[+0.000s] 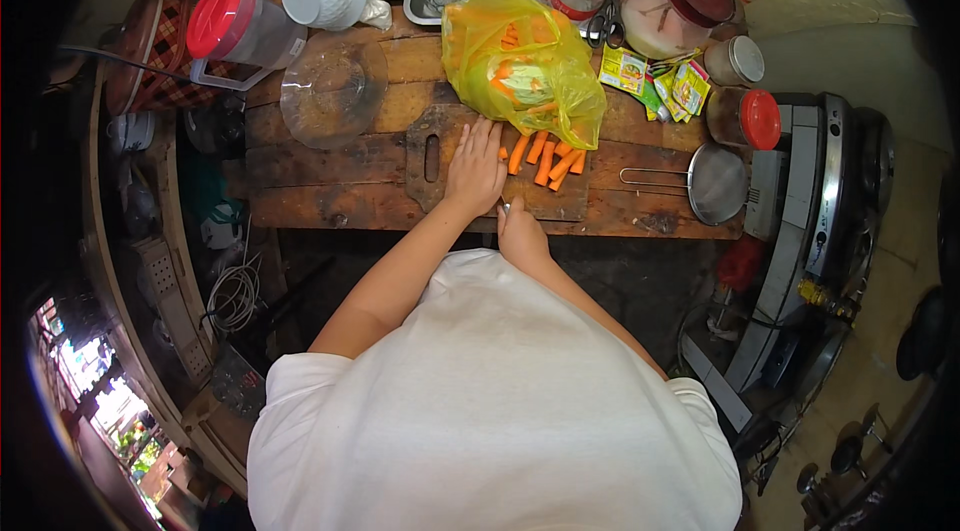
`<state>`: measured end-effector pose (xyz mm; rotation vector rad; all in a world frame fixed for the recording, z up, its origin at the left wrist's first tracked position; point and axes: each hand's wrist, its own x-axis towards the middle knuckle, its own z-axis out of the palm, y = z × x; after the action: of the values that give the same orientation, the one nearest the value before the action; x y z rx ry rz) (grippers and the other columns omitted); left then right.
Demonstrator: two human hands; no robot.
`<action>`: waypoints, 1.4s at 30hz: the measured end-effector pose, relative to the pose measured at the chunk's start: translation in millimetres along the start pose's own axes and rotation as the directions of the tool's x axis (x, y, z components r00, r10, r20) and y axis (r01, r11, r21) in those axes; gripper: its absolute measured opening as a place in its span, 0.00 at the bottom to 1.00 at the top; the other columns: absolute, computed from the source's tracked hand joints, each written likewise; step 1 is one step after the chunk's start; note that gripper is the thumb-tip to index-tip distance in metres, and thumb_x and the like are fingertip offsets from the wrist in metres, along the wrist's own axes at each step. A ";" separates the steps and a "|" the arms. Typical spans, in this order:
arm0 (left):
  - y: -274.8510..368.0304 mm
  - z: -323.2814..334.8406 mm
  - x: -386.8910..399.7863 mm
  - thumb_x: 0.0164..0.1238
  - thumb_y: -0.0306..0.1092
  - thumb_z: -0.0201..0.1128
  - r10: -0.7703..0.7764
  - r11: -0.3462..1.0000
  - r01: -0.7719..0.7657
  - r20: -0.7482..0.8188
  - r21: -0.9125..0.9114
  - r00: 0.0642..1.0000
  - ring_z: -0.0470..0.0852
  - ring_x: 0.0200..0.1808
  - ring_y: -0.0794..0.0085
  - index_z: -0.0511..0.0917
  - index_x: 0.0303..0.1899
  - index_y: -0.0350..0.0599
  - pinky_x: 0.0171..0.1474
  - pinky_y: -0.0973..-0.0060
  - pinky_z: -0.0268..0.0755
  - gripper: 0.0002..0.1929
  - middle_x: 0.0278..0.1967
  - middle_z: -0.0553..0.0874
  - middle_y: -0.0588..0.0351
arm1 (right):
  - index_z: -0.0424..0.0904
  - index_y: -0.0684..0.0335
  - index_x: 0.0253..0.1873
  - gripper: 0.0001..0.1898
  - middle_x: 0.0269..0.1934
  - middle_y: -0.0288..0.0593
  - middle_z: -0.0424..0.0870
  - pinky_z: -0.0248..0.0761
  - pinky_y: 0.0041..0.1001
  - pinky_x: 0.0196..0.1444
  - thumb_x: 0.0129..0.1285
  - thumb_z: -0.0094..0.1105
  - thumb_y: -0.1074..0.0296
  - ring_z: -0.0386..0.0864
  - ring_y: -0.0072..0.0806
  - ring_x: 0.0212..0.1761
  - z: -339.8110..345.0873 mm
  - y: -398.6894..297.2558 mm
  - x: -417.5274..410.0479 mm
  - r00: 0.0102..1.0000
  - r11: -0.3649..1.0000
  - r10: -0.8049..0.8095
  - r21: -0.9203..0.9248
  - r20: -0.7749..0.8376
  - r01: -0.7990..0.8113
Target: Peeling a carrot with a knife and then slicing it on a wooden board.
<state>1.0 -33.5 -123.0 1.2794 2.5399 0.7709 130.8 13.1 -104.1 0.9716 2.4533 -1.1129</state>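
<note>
My left hand [478, 167] lies over the wooden cutting board [427, 190], its fingers stretched toward the yellow plastic bag. A small carrot piece [503, 153] shows beside those fingers; whatever is under the palm is hidden. Close by on the right, my right hand [523, 231] grips a knife [506, 208] at the board's near edge, with most of the blade out of sight. Several cut carrot sticks [545, 165] rest on the board's right half. Behind them sits the yellow bag [469, 43], holding more carrot pieces and a pale green vegetable [529, 83].
A clear glass plate [330, 92] and a lidded pitcher [247, 28] stand left on the wooden table [337, 186]. A tray [411, 6] of glass jars is at the back. Scissors [606, 25], seasoning packets [679, 88] and a strainer [716, 182] are right, near a stove [832, 156].
</note>
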 end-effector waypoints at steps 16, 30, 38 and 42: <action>-9.7 -47.1 -19.9 0.62 0.32 0.57 -0.074 0.995 0.071 -0.046 -0.065 0.996 0.69 0.60 0.53 0.72 0.58 0.43 0.63 0.59 0.58 0.21 0.56 0.74 0.47 | 0.69 0.70 0.42 0.17 0.29 0.66 0.81 0.73 0.50 0.40 0.71 0.47 0.57 0.80 0.60 0.35 -10.6 10.9 2.9 0.998 0.993 0.044 0.105 0.051 -0.050; -30.6 -27.7 -27.7 0.57 0.30 0.68 -0.112 0.952 0.063 -0.148 -0.301 0.983 0.79 0.46 0.58 0.79 0.47 0.40 0.52 0.67 0.71 0.15 0.43 0.83 0.49 | 0.70 0.68 0.37 0.19 0.28 0.64 0.80 0.69 0.49 0.37 0.72 0.45 0.54 0.79 0.60 0.34 -35.2 -6.3 -8.5 0.996 0.945 0.093 0.315 0.013 -0.092; -23.7 -24.9 -28.2 0.63 0.31 0.66 -0.358 0.759 0.279 -0.020 -0.588 0.933 0.79 0.34 0.76 0.81 0.47 0.38 0.38 0.80 0.72 0.12 0.40 0.82 0.55 | 0.69 0.68 0.36 0.18 0.26 0.64 0.78 0.68 0.50 0.35 0.72 0.45 0.56 0.78 0.61 0.32 -25.9 -3.5 -13.8 0.996 0.942 -0.039 0.331 -0.076 0.062; -26.6 -12.0 -30.6 0.65 0.32 0.66 -0.463 0.627 0.326 -0.002 -0.708 0.886 0.78 0.31 0.82 0.82 0.44 0.37 0.34 0.85 0.70 0.11 0.39 0.82 0.57 | 0.69 0.68 0.35 0.18 0.25 0.64 0.78 0.69 0.51 0.33 0.72 0.45 0.56 0.77 0.61 0.30 -25.1 -5.6 -16.3 0.995 0.957 -0.058 0.279 -0.078 0.077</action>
<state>-3.5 -75.1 -128.8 0.3827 2.1415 1.5748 139.6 21.6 -76.2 1.0261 2.4426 -1.5082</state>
